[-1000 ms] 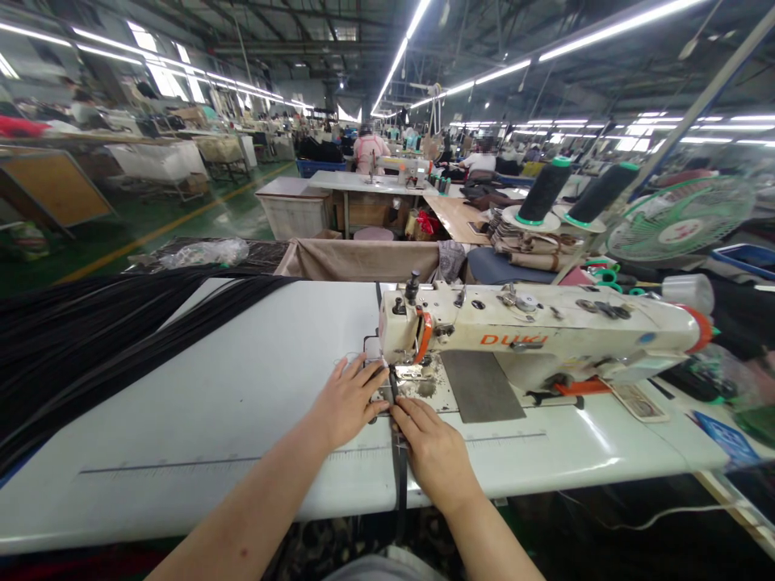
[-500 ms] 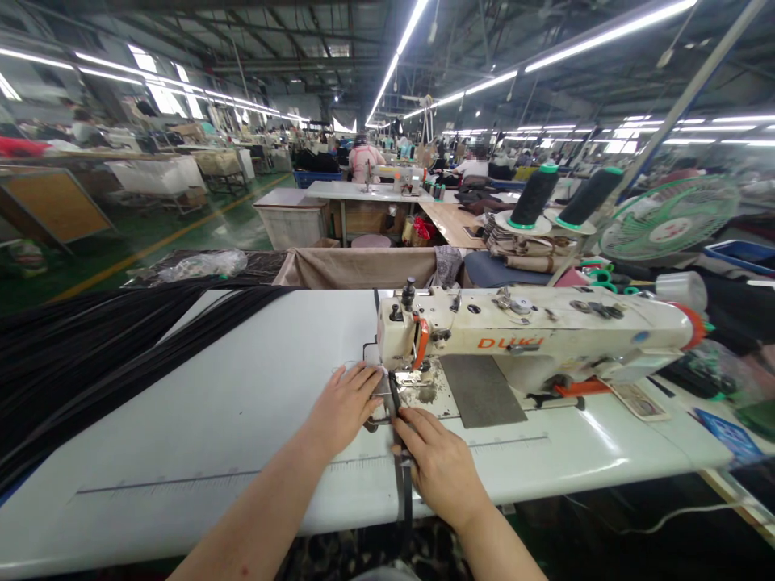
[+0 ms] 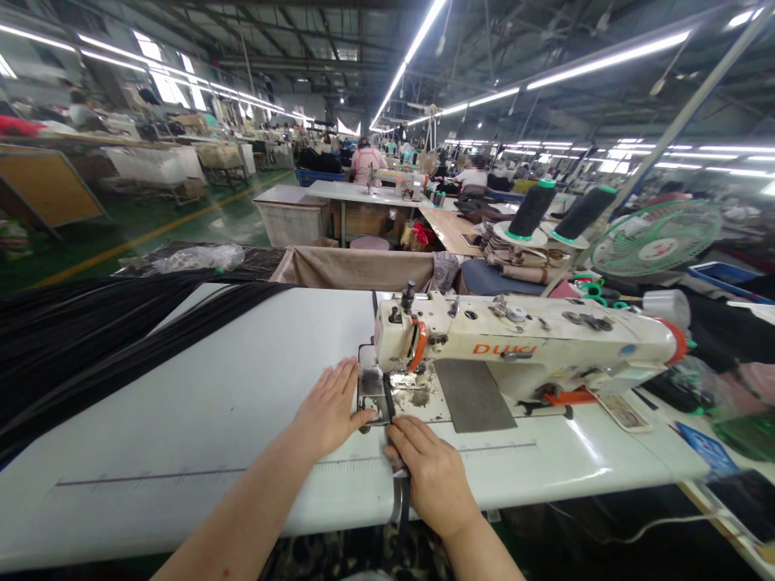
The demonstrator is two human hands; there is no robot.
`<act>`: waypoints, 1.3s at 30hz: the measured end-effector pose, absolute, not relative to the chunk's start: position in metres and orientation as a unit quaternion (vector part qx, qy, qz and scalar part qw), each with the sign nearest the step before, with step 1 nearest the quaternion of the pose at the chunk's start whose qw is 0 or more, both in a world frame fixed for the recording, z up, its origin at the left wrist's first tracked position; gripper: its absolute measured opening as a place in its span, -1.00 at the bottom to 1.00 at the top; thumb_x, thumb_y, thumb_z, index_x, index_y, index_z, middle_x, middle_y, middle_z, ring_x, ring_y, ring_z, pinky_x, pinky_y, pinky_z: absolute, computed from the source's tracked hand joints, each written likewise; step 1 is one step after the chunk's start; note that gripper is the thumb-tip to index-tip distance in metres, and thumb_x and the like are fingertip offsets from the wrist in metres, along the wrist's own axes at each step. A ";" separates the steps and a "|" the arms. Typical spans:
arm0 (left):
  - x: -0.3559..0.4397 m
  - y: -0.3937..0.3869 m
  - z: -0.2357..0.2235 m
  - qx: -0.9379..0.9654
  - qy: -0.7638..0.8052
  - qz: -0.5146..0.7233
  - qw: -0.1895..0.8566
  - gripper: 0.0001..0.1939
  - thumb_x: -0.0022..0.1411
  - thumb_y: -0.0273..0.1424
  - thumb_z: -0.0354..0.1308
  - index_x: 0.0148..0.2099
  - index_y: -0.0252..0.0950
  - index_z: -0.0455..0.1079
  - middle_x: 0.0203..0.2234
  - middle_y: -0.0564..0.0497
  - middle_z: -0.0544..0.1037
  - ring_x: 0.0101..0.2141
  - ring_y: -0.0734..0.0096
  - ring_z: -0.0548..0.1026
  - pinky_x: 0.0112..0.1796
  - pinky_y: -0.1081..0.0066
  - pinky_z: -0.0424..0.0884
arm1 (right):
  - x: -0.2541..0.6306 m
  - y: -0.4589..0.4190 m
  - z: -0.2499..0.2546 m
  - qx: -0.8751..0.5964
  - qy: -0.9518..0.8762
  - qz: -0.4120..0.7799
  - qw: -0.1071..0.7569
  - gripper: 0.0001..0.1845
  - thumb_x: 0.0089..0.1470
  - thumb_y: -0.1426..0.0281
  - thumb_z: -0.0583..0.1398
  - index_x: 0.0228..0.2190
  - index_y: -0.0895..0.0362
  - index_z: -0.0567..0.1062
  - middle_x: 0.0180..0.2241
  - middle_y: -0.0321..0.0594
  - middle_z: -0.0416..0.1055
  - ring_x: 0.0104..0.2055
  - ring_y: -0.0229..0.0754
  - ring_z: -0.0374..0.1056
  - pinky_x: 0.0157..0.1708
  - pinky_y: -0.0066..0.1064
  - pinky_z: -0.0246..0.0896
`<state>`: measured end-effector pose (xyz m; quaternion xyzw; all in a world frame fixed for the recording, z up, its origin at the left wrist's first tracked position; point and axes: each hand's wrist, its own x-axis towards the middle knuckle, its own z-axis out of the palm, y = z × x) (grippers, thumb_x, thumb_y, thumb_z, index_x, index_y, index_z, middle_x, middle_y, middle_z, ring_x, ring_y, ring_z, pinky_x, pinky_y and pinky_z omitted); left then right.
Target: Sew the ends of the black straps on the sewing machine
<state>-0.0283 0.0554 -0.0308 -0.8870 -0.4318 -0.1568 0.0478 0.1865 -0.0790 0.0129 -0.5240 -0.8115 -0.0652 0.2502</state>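
Observation:
A white sewing machine (image 3: pixel 454 331) stands on the pale tabletop. A narrow black fabric strip (image 3: pixel 389 395) runs from beneath its needle area toward me and hangs over the front edge (image 3: pixel 404 512). My right hand (image 3: pixel 429 468) is closed on this strip just in front of the needle plate (image 3: pixel 424 395), its thumb partly hidden. My left hand (image 3: pixel 327 411) lies flat with fingers stretched out, beside the shiny metal plate (image 3: pixel 371 383) left of the needle. Its thumb points toward the strip, and nothing shows in its grasp.
A heap of long black strips (image 3: pixel 121 347) covers the table's left side. Behind the machine are a cloth-lined bin (image 3: pixel 357 266), black thread cones (image 3: pixel 533 210) and a green fan (image 3: pixel 659 238). A ruler scale (image 3: pixel 151 476) marks the tabletop. Other people sit farther back.
My left hand has slid left, away from the needle area, uncovering the metal plate. The right hand stays at the strip, and the view has shifted slightly.

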 end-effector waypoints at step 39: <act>-0.024 0.059 -0.013 -0.867 -0.444 -0.225 0.016 -0.32 0.46 -0.04 0.02 0.40 -0.43 0.20 0.39 -0.35 0.24 0.41 -0.05 0.18 0.37 -0.04 0.19 | 0.190 -0.074 0.015 -0.541 -0.814 -0.065 0.201 -0.47 0.34 0.48 0.15 0.29 0.09 0.40 0.30 -0.11 0.38 0.34 -0.03 0.29 0.25 -0.17 0.40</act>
